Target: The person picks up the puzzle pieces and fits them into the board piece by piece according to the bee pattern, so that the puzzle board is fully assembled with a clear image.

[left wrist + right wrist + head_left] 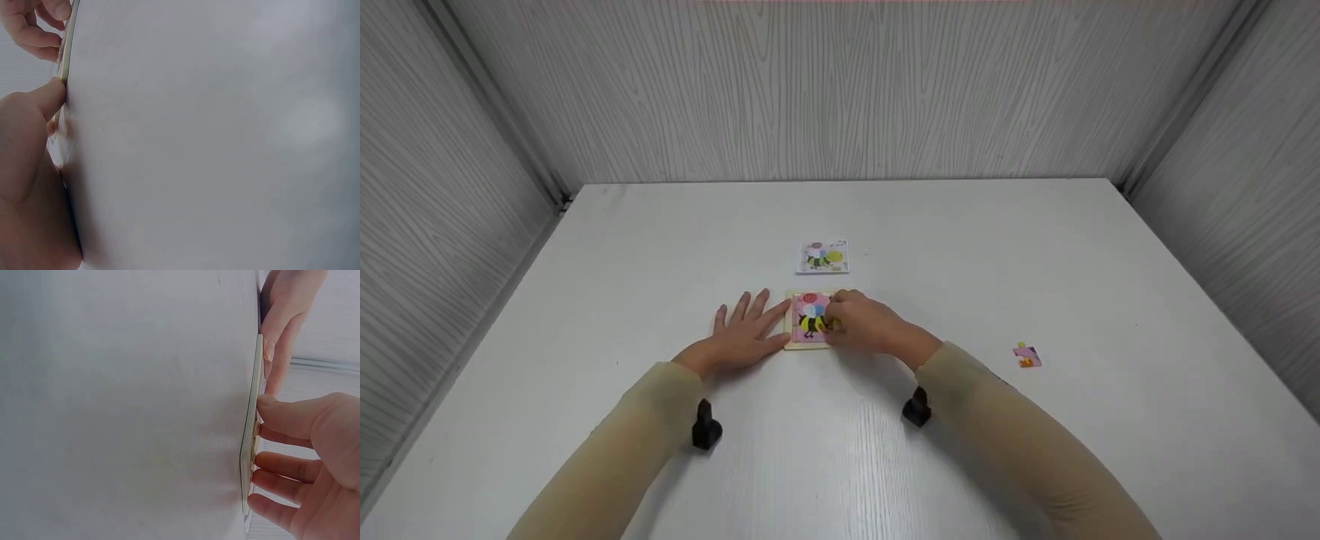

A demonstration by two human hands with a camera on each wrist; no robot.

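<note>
A jigsaw puzzle board [788,331] with a light wooden rim and a pink bee picture lies flat on the table. My left hand [741,339] rests palm down at its left side, fingers spread, with thumb and index fingertip against the rim. Over the right part of the board, my right hand [861,322] has its fingers bent and the thumb close to the index finger, pinching a puzzle piece down at the picture. That piece is mostly hidden under the fingers. In the right wrist view the fingertips [267,400] meet the face of the board.
Behind the board lies a square card [823,257] with a similar bee picture. A loose pink puzzle piece [1027,355] with orange on it sits off to the right. Grey wood-grain panels [840,90] enclose the white table [840,450] at the back and sides.
</note>
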